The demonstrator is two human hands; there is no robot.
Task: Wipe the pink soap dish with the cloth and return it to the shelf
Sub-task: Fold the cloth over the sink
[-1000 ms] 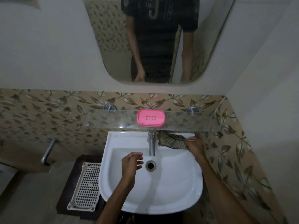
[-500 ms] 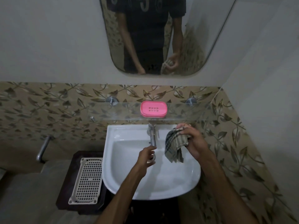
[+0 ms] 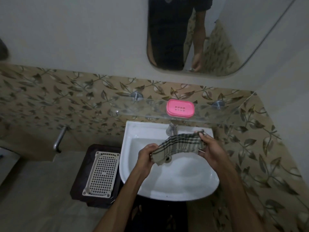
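Both hands grip the checked cloth (image 3: 179, 145) over the sink (image 3: 175, 181), left hand (image 3: 147, 155) & right hand (image 3: 209, 149) pinching opposite ends. Pink soap dish (image 3: 180, 109) sits on glass shelf (image 3: 150, 111), untouched.

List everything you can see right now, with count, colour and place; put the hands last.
soap dish: 1, pink, on the glass shelf, above the tap.
glass shelf: 1, clear, on the leaf-patterned wall above the sink.
shelf brackets: 2, chrome, at the shelf's back.
sink: 1, white, under the shelf.
tap: 1, metal, at the sink's back edge.
cloth: 1, checked beige and dark, stretched over the sink.
mesh tray: 1, white, on a dark stand left of the sink.
mirror: 1, above the tiles.
left hand: grips the cloth's left end.
right hand: grips its right end.
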